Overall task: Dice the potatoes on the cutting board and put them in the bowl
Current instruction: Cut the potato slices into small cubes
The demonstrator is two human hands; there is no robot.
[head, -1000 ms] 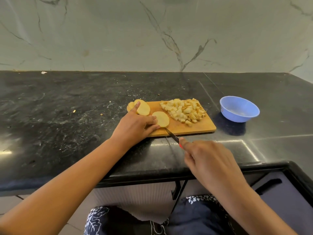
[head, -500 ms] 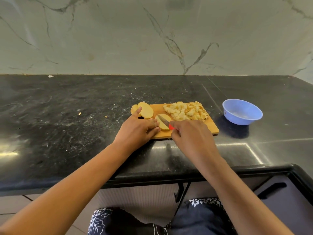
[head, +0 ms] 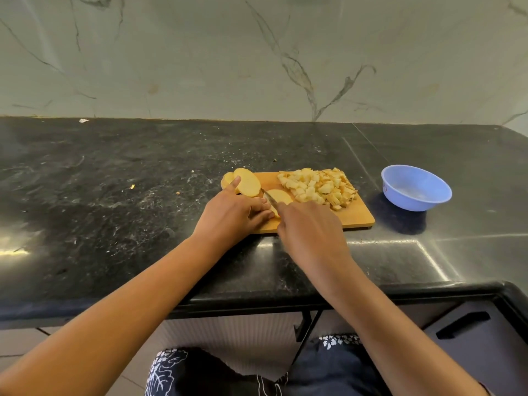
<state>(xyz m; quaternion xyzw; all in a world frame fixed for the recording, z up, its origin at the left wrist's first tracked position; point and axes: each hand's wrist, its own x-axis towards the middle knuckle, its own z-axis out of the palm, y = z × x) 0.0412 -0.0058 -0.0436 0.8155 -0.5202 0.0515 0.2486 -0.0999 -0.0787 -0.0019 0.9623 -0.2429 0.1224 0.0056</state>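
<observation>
**Slicing potato on the board**

On dark counter (head: 114, 195), wooden cutting board (head: 354, 218) near the middle. At its left end, stacked potato slices (head: 248, 182). Left hand (head: 231, 215) pressing down, fingers (head: 261, 217) curled against flat potato slice (head: 281, 195), index stretched to the stack. Knife (head: 268, 197) blade across that slice, gripped in right hand (head: 311, 230), fingers closed around the hidden handle. Further right, heap of diced potato (head: 317, 185) on the board. Apart to the right, blue bowl (head: 415, 192), holding no potato.
</observation>
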